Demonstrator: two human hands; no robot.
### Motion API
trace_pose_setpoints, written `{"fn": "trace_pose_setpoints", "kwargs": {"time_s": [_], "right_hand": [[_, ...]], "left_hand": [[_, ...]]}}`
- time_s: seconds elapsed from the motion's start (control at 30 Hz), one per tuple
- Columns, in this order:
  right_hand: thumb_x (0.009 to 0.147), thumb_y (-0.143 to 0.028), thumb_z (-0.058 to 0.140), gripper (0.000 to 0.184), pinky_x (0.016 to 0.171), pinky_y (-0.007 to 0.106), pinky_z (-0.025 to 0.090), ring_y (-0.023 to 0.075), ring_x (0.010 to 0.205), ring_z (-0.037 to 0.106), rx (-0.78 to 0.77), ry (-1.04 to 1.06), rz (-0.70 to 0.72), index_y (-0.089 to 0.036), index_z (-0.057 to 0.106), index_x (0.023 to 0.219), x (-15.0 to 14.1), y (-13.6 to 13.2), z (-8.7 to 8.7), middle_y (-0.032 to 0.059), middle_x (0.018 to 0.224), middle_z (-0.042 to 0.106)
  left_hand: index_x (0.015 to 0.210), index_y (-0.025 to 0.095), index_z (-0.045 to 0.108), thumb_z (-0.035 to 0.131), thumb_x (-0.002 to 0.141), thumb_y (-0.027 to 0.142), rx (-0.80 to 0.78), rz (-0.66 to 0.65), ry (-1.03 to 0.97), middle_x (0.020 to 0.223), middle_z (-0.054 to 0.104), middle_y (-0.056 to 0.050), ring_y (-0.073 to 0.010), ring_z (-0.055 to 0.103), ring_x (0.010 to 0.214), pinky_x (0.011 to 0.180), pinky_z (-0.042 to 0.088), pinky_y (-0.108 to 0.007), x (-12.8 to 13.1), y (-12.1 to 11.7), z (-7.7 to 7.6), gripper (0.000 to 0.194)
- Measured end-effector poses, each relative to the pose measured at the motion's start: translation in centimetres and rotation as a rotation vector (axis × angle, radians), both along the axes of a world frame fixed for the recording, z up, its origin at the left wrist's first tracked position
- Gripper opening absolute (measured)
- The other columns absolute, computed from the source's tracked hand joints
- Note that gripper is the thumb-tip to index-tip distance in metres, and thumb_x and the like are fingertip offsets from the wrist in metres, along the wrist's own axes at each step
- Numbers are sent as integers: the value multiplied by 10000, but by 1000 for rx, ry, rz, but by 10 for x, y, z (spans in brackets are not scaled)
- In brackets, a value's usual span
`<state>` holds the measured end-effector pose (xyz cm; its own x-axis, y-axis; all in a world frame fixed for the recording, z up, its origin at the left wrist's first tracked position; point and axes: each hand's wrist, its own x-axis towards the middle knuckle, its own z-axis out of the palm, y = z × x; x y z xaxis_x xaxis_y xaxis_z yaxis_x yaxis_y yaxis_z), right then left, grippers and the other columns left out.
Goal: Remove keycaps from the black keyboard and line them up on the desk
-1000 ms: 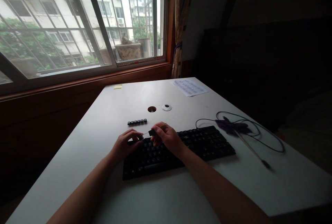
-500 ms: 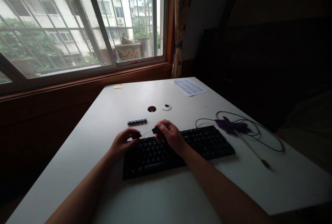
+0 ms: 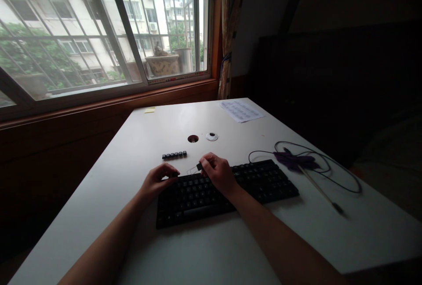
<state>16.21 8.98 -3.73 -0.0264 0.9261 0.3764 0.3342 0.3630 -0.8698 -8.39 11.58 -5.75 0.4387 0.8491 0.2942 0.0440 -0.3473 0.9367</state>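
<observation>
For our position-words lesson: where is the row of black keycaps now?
In the head view, the keycaps lie on the white table, left of centre, between the left hand and the round hole.

The left hand point(image 3: 160, 180) and the right hand point(image 3: 219, 173) are seen bare, with slender fingers. The left forearm point(image 3: 114, 232) and the right forearm point(image 3: 273, 228) are also uncovered, narrowed at the wrists and gradually widened toward the elbows; finer details are hidden by dim light
</observation>
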Motion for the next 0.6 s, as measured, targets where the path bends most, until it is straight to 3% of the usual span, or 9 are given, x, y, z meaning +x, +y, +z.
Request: {"fn": "trace_pose_setpoints", "kwargs": {"time_s": [0.23,0.6], "right_hand": [[937,-302,478,189,623,240,440,138,616,601,171,-316,-64,-204,625,871,0,-2,-2,1,662,633],[943,-309,470,205,630,238,431,134,617,585,173,-340,-61,-201,626,866,0,-3,-4,1,683,632]], "left_hand": [[975,165,646,704,828,242,22,-12,71,1001,687,-97,-217,641,924,825,525,-353,1,0,-1,176],[907,151,662,708,820,231,143,12,45,1008,595,-99,-203,604,933,792,522,-319,0,4,-1,127]]}}
